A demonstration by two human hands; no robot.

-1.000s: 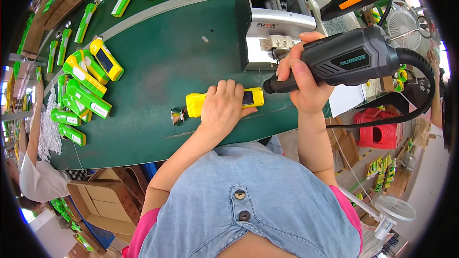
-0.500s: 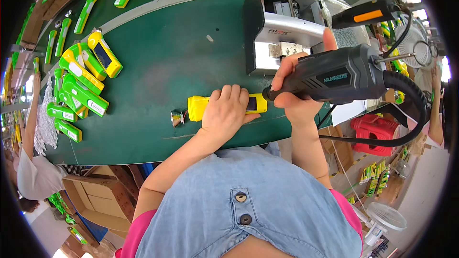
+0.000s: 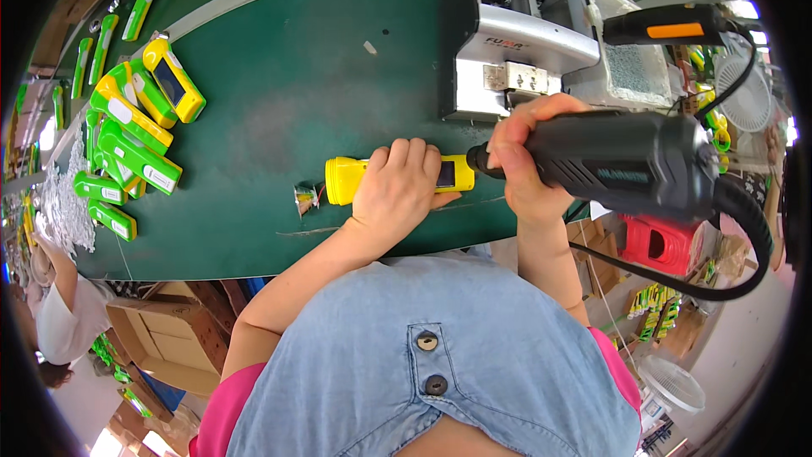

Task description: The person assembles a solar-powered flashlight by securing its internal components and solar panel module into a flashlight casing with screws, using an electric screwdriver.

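Note:
A yellow flashlight body [image 3: 342,181] with a dark panel lies sideways on the green table. My left hand [image 3: 394,188] is closed over its middle, pressing it to the tabletop. In my right hand [image 3: 531,161] is a black electric screwdriver [image 3: 622,161], held nearly level with its nose against the flashlight's right end. My fingers wrap the front of the tool, and its tip is too small to make out. A shiny reflector piece [image 3: 305,199] lies just left of the flashlight's wide end, joined to it by thin wires.
Several green and yellow flashlights [image 3: 139,152] are heaped at the left, beside small white pieces [image 3: 68,203]. A grey and black machine [image 3: 524,38] stands beyond my right hand. Another black tool with an orange stripe [image 3: 668,30] hangs at right. A co-worker's arm [image 3: 63,275] shows far left.
My right hand has brought the screwdriver's rear end lower and turned its body, with its nose still at the flashlight's end. My left hand keeps its hold. The whole view has shifted slightly.

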